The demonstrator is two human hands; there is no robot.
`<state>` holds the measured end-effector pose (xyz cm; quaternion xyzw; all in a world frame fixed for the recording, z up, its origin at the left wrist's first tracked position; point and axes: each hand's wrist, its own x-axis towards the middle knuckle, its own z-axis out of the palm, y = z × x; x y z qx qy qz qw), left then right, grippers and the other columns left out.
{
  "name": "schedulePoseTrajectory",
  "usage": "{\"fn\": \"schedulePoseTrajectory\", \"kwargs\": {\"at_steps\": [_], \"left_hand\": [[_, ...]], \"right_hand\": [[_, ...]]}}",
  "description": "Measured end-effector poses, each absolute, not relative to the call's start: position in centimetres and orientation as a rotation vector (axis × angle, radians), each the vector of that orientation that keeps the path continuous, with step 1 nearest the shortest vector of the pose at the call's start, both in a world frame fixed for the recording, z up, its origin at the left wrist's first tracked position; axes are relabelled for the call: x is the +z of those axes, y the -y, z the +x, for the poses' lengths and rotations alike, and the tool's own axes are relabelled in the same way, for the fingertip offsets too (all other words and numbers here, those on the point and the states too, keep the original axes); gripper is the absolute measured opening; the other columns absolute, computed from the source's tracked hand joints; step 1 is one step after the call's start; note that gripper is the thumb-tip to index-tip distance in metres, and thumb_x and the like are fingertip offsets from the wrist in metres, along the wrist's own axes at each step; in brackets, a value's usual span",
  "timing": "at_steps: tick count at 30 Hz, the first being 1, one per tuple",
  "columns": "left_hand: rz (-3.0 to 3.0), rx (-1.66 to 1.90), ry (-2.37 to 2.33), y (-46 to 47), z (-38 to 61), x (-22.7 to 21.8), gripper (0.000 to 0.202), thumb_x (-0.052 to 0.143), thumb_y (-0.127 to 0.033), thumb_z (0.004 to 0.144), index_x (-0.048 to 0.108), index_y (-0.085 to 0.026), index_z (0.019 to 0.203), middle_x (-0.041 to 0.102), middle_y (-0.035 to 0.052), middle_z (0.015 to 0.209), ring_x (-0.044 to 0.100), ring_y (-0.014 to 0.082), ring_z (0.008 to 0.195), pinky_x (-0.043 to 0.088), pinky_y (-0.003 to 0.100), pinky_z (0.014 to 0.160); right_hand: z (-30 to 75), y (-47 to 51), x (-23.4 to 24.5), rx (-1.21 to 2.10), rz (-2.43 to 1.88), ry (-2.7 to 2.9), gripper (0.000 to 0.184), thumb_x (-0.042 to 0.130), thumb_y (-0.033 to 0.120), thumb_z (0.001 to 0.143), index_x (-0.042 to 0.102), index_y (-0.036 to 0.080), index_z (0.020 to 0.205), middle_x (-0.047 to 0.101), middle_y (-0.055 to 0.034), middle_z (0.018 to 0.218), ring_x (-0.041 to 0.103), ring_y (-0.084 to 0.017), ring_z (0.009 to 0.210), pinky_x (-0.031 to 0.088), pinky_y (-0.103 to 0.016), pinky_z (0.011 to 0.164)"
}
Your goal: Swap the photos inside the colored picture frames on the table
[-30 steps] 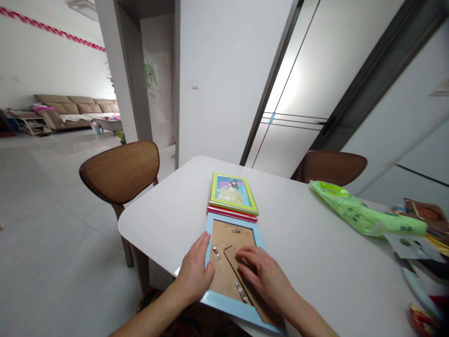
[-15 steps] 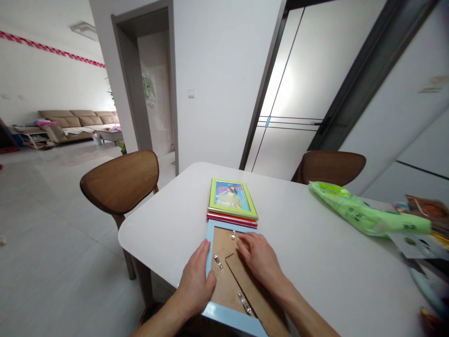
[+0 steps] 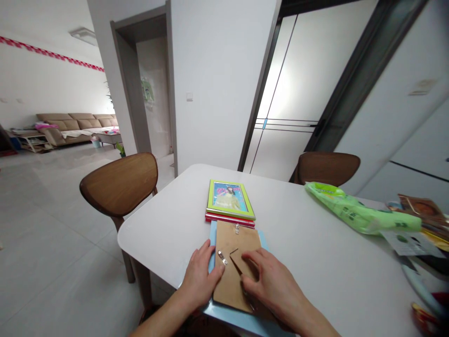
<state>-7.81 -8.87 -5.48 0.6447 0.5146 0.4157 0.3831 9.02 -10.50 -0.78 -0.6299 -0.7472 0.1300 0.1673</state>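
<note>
A light-blue picture frame (image 3: 212, 232) lies face down on the table. Its brown backing board (image 3: 224, 290), fitted with small metal clips and a fold-out stand, sits raised out of the frame and covers most of it. My left hand (image 3: 201, 271) grips the frame's left side, fingers along the edge and thumb at the board. With thumb and fingers, my right hand (image 3: 271, 285) pinches the board's stand; the part inside the grip is hidden. Just beyond lies a green picture frame (image 3: 249, 206) with a picture of a figure in a yellow dress, on top of a red frame (image 3: 228, 220).
On the white table's (image 3: 168, 224) right side lie a green plastic bag (image 3: 365, 215), a printed card (image 3: 409, 243) and assorted packages. Wooden chairs stand at the left (image 3: 121, 185) and far right (image 3: 326, 167).
The backing board has come up out of the blue frame. My right hand has moved from the board's upper right down to the stand. My left hand stays at the left edge.
</note>
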Motion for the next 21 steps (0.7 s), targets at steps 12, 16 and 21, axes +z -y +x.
{"fn": "schedulePoseTrajectory", "kwargs": {"at_steps": [12, 16, 21], "left_hand": [[1.081, 1.078, -1.199, 8.1, -14.8, -3.1, 0.038, 0.053, -0.05, 0.066, 0.053, -0.015, 0.081, 0.063, 0.0027, 0.065, 0.061, 0.0196, 0.056, 0.047, 0.028, 0.05], [1.099, 1.026, -1.297, 7.7, -18.1, -3.6, 0.036, 0.055, -0.046, 0.066, 0.053, -0.015, 0.085, 0.063, 0.0025, 0.067, 0.061, 0.0196, 0.057, 0.046, 0.027, 0.051], [1.217, 1.029, -1.502, 6.3, -20.8, -4.5, 0.053, 0.059, -0.041, 0.058, 0.047, -0.015, 0.102, 0.061, -0.0004, 0.065, 0.06, 0.0212, 0.062, 0.045, 0.028, 0.056]], "right_hand": [[12.8, 9.4, -3.1, 0.286, -1.937, 1.88, 0.04, 0.043, 0.041, 0.073, 0.053, 0.016, 0.102, 0.057, -0.0086, 0.091, 0.055, -0.018, 0.073, 0.041, -0.03, 0.066], [14.0, 9.3, -5.2, 0.279, -2.134, 1.879, 0.05, 0.043, 0.037, 0.072, 0.043, 0.014, 0.116, 0.055, -0.0116, 0.097, 0.056, -0.022, 0.079, 0.04, -0.032, 0.069], [13.7, 8.6, -4.8, 0.406, -2.066, 1.729, 0.05, 0.044, 0.023, 0.068, 0.043, 0.008, 0.116, 0.058, -0.0152, 0.094, 0.053, -0.025, 0.084, 0.036, -0.036, 0.076]]}}
